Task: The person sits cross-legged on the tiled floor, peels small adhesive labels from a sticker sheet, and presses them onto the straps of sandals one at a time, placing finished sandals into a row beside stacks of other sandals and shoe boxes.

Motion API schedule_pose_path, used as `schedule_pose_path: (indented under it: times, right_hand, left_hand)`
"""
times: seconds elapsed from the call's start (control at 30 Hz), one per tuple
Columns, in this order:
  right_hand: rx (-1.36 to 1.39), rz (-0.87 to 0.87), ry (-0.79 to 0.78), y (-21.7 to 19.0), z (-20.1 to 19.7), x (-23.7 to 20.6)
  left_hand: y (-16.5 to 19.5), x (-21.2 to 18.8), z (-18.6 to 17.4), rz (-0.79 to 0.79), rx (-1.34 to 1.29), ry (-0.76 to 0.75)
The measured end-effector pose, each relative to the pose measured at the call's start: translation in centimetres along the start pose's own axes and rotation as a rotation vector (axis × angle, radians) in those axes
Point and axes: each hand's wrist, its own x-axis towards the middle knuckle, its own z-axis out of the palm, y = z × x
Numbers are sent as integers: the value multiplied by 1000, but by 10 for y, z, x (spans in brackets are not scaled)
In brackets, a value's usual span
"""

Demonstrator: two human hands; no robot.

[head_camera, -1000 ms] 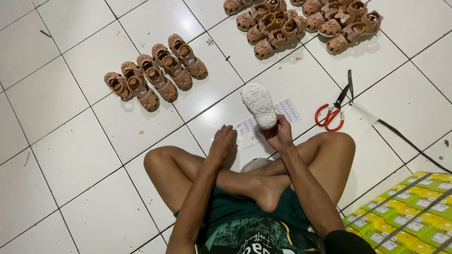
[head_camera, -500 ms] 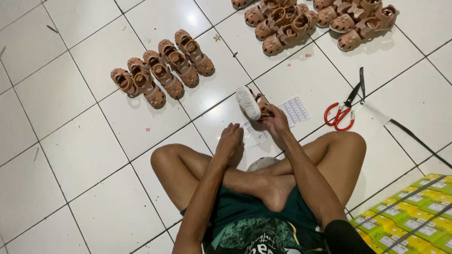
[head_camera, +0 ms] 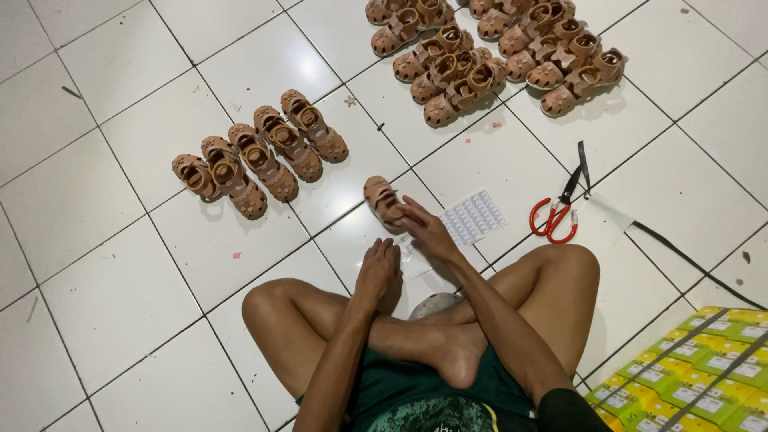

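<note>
Small brown sandal (head_camera: 382, 200), sole down on white tile, touched at its heel

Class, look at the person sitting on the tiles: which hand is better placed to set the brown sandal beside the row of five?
The right hand: it already grips the brown sandal. The left hand rests empty by the knees, though nearer the row of sandals.

left hand (head_camera: 378, 270) curled and lowered, right hand (head_camera: 428, 232) reaching forward, legs crossed

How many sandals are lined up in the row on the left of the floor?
5: the sandals lie side by side, running from the smallest-looking at lower left to the one at upper right. One more is under the right hand; a separate pile lies beyond.
</note>
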Motion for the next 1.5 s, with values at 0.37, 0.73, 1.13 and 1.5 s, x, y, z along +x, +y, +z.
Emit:
schedule_pose_path:
  times: [0.37, 0.73, 1.13, 1.5]
  right_hand:
    - [-332, 33, 432, 14, -76, -133]
    - [-628, 213, 225, 46, -3, -201]
    - [-614, -21, 192, 54, 101, -139]
    - [-527, -12, 339, 39, 150, -56]
  left_hand:
    - [74, -74, 24, 34, -6, 148]
    - [65, -119, 5, -152, 37, 183]
    - [-45, -113, -38, -390, -857, -11]
    - [-111, -63, -89, -509, -1088, -139]
